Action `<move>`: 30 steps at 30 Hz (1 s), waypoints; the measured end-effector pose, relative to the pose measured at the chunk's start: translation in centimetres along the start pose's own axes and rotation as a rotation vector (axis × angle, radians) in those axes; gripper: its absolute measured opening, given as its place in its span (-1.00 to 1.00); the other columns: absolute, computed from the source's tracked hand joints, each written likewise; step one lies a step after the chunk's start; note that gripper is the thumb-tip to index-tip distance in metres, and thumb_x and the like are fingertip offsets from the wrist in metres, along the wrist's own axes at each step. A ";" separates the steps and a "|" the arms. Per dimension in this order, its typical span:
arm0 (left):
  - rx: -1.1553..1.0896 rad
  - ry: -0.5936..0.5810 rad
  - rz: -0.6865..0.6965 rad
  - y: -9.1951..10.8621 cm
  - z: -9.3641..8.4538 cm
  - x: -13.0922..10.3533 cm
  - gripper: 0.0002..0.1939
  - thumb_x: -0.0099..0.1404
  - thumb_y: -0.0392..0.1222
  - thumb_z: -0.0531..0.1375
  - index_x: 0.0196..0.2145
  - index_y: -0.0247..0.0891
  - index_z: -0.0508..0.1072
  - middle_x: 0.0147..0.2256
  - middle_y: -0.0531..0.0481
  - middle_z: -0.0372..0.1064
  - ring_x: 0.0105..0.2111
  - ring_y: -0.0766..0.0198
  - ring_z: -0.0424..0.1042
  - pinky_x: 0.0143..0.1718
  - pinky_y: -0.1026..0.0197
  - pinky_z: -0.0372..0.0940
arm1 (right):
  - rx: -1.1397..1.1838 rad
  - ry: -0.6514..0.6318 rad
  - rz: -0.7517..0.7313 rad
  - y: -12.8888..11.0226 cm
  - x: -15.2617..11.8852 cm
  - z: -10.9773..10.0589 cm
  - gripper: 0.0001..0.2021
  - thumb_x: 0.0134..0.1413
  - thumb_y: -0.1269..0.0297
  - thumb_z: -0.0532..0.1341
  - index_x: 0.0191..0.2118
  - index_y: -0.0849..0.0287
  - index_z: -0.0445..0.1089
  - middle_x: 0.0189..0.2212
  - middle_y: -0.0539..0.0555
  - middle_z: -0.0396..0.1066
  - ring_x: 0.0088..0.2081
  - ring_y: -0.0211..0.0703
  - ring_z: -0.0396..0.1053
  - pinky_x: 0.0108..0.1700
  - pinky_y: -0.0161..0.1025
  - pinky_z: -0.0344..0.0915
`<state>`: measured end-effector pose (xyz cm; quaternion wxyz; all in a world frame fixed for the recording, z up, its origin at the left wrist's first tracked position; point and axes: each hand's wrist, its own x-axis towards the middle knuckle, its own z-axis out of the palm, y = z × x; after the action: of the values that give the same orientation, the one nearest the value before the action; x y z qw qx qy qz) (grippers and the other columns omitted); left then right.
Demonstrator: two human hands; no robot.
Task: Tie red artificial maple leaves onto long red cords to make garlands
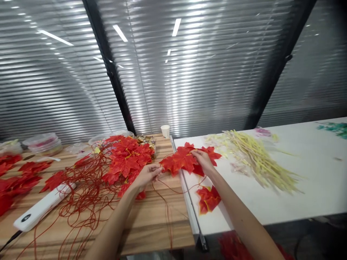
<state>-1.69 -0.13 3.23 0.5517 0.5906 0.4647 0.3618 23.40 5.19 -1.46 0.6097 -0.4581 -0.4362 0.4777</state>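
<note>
In the head view, a cluster of red artificial maple leaves [181, 160] spans the seam between the wooden and white tables. My right hand [203, 161] is closed, pinching a leaf at the cluster's right side. At the left tip of the cluster, my left hand [148, 176] is closed in a pinch on a thin red cord [167, 209]. One length of the cord trails down over the wood, and another loops right beneath the leaves. Whether the left fingertips also grip a leaf stem is hidden. A smaller bunch of red leaves [208, 199] lies below my right hand.
Left of my hands are a leaf heap [127, 159], tangled red cord [86, 187] and a white device [45, 207] with a black cable. A paper cup [165, 131] stands at the back. Yellow stems [260, 162] lie on the white table [311, 187].
</note>
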 end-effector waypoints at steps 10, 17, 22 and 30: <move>0.357 0.259 0.300 -1.7 -1.0 1.2 -0.67 0.14 -0.01 0.07 -0.38 -0.36 0.41 -0.55 0.03 0.29 -0.64 0.42 0.17 -0.61 0.36 0.08 | -0.588 0.334 -0.253 -1.2 0.6 -2.2 -0.69 -0.20 0.04 0.21 -0.64 0.21 0.31 -0.71 0.02 0.32 -0.61 -0.19 0.29 -0.50 -0.29 0.19; 0.494 0.327 0.371 -1.1 -0.2 0.8 -0.73 0.19 -0.06 0.03 -0.45 -0.32 0.37 -0.59 0.05 0.26 -0.58 0.37 0.21 -0.53 0.36 0.08 | -0.445 0.592 -0.637 -4.6 -2.2 -0.8 -0.82 -0.04 0.20 0.14 -0.47 0.21 0.33 -0.60 0.00 0.28 -0.55 -0.24 0.22 -0.45 -0.31 0.18; 0.317 0.183 0.314 -1.1 1.4 0.5 -0.67 0.19 0.01 0.02 -0.53 -0.31 0.30 -0.60 0.08 0.22 -0.63 0.42 0.14 -0.58 0.37 0.05 | -0.432 -0.094 -0.671 -4.2 -5.7 4.1 -0.79 0.01 0.27 0.15 -0.20 0.09 0.40 -0.33 0.09 0.40 -0.32 -0.11 0.32 -0.22 -0.18 0.26; -0.105 -0.075 0.107 -2.4 3.0 0.1 -0.61 0.11 0.12 0.09 -0.50 -0.33 0.26 -0.62 0.10 0.18 -0.70 0.47 0.09 -0.68 0.38 0.01 | -0.399 -0.441 -0.589 -0.8 -7.3 6.5 -0.77 0.09 0.35 0.08 -0.18 0.03 0.43 -0.23 0.06 0.40 -0.20 -0.12 0.33 -0.13 -0.18 0.26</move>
<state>0.81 -1.07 0.41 0.5791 0.5979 0.3918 0.3920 16.11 -1.13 -0.10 0.5116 -0.3097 -0.7526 0.2756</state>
